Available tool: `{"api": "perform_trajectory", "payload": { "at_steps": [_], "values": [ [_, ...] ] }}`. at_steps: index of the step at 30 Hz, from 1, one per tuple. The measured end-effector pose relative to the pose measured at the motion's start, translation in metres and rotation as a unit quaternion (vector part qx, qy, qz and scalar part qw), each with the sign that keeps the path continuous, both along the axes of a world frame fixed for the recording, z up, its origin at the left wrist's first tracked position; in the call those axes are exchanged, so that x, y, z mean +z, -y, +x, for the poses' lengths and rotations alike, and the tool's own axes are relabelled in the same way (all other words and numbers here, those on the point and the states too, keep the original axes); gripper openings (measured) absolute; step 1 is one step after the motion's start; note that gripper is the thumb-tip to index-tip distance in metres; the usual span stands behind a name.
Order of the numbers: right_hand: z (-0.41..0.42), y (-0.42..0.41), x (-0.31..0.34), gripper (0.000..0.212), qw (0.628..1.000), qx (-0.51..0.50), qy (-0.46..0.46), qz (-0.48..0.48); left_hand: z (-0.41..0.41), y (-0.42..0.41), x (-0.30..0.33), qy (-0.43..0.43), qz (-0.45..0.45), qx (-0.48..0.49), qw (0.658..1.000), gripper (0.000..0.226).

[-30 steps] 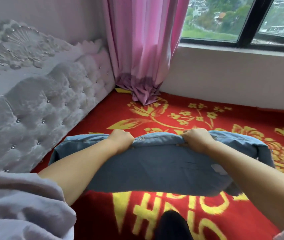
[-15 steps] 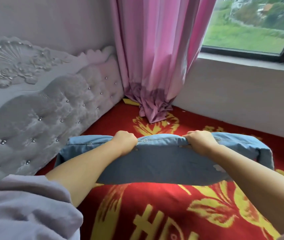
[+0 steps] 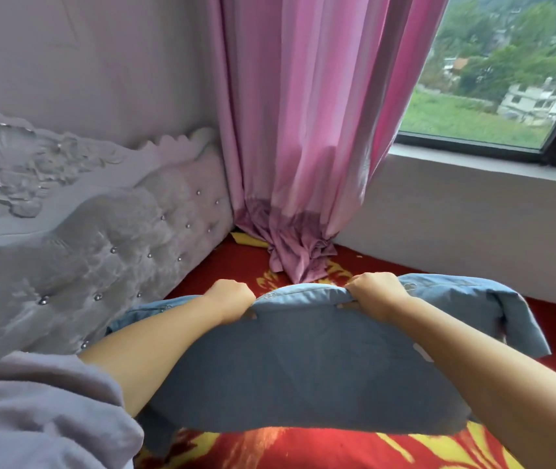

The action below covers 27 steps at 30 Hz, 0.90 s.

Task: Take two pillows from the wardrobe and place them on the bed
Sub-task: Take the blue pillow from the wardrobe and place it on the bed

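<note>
While both hands, left hand (image 3: 230,299) and right hand (image 3: 376,294), clamp their fingers on the far edge of a blue pillow (image 3: 303,360), it hangs over the bed (image 3: 337,451) near the headboard (image 3: 100,265). It seems not yet let go; no second pillow shows, so that one is probably left.

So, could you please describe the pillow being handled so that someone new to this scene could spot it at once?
Start at the pink curtain bunched in the bed's far corner, then drop to the red and yellow bedspread below it. The blue pillow is there, gripped along its far edge by the left hand and right hand, the only blue item.
</note>
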State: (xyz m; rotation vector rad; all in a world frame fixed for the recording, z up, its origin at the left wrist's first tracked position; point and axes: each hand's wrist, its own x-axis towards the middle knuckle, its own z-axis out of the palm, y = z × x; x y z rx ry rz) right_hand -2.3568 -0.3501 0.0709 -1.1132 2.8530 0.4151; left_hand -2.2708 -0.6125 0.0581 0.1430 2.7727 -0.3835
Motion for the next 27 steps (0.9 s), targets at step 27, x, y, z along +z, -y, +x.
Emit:
{"api": "perform_trajectory", "payload": {
  "at_steps": [27],
  "values": [
    [-0.321, 0.350, 0.037, 0.064, 0.963, 0.128, 0.113, 0.208, -0.184, 0.207, -0.062, -0.066, 0.266, 0.303, 0.913, 0.053]
  ]
}}
